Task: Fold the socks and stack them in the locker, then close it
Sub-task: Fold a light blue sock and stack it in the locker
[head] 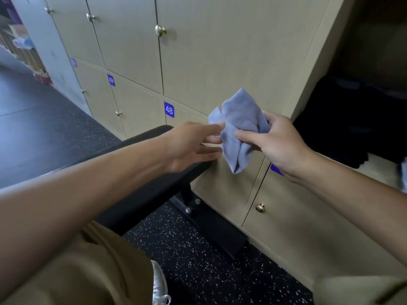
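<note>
Light-blue sock [239, 128] is bunched mid-air in front of the locker doors [220, 62], near tag 48 [169, 109]. Right hand [275, 139] pinches its right side, thumb & fingers curled on fabric. Left hand [193, 144] has fingers straight, tips touching sock's left edge, not gripping. Sock looks soft, light, floppy, non-slip; prob. best grabbed at cuff/toe ends to flatten. Open locker [374, 128] at right.

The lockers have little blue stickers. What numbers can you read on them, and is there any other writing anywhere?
"48": white digits on the blue tag of a lower locker door, left of the sock.
"49": on the blue tag one door farther left.
Far-left blue tag: too blurred to read.
Blue tag under the right hand: mostly hidden, unreadable.
No other writing shows.
</note>
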A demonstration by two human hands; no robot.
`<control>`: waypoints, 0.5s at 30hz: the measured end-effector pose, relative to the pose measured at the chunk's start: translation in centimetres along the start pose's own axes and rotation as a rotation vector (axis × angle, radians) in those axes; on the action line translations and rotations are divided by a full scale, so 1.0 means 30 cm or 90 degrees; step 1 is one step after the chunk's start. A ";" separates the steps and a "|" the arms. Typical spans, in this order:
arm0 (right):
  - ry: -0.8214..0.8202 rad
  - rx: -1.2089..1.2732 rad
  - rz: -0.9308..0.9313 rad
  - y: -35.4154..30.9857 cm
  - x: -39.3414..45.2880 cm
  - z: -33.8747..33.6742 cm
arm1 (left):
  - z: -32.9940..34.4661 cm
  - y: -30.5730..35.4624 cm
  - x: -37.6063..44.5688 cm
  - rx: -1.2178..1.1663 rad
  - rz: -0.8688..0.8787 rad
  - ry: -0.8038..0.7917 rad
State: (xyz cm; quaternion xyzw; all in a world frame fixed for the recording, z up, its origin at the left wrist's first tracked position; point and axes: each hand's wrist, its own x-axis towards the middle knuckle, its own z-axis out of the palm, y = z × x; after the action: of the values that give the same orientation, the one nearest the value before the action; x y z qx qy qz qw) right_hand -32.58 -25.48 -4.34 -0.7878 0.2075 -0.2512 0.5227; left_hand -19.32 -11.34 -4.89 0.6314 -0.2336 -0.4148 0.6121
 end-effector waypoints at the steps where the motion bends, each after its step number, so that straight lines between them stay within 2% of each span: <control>1: 0.006 0.008 -0.004 -0.004 -0.005 -0.006 | 0.020 0.001 0.005 -0.030 0.004 -0.002; 5: 0.027 0.051 -0.003 -0.022 -0.021 -0.040 | 0.082 0.009 0.020 -0.099 0.015 -0.005; 10: -0.028 0.181 0.052 -0.050 -0.043 -0.094 | 0.160 0.034 0.023 -0.083 0.018 -0.025; 15: 0.007 0.205 0.091 -0.054 -0.053 -0.156 | 0.238 0.052 0.016 -0.066 0.010 -0.021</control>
State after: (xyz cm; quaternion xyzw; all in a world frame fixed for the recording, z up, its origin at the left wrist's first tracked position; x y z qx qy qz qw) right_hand -36.58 -27.32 -1.59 -0.6756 0.2227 -0.2480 0.6577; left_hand -24.50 -16.07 -2.83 0.5901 -0.2266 -0.4320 0.6433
